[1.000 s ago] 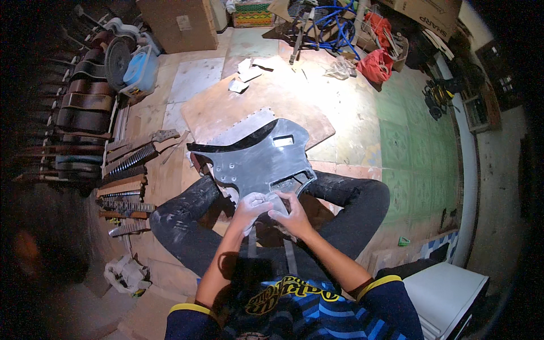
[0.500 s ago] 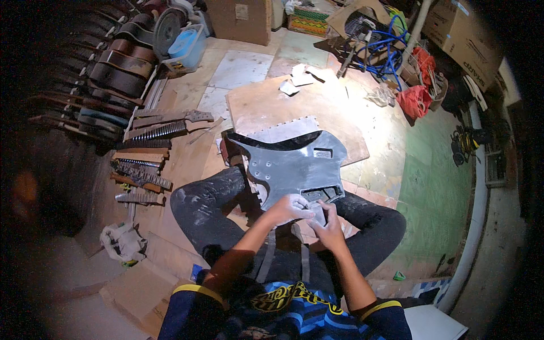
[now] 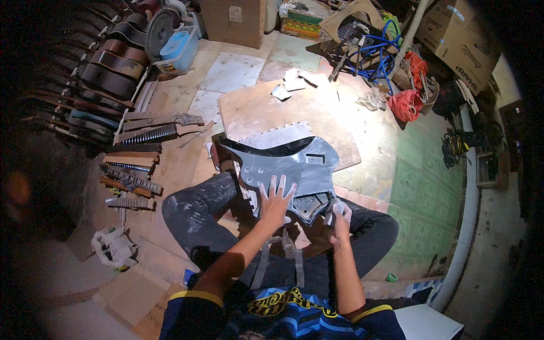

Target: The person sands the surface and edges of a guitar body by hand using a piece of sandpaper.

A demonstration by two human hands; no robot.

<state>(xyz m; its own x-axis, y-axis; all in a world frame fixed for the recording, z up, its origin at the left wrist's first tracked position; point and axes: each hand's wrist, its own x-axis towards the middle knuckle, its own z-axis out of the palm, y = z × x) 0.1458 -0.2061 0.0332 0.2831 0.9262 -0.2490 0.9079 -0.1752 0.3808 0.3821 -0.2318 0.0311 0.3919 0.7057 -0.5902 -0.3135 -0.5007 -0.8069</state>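
Note:
A dark grey guitar body (image 3: 300, 170) lies across my crossed legs, with screw holes at left and cut-out cavities on the right. My left hand (image 3: 276, 199) rests flat on its lower left part, fingers spread. My right hand (image 3: 341, 218) is at the body's lower right edge, closed on a small grey sanding piece (image 3: 330, 212), perhaps folded sandpaper. A dusty wooden board (image 3: 249, 105) is on the floor beyond the body, with a pale sheet (image 3: 275, 130) and white scraps (image 3: 293, 80) on it.
Guitar bodies (image 3: 105, 76) stand racked at left, beside several necks (image 3: 144, 133) on the floor. A tub (image 3: 178, 51) and cardboard (image 3: 231, 20) are at back left; blue hose (image 3: 385, 56), a red bag (image 3: 405, 105) and a box (image 3: 453, 51) at back right; a crumpled bag (image 3: 113, 249) lower left.
My hands, earlier together at the body's lower edge, have parted: the left now lies spread on the surface, the right has moved rightward with the grey piece. The view has also shifted.

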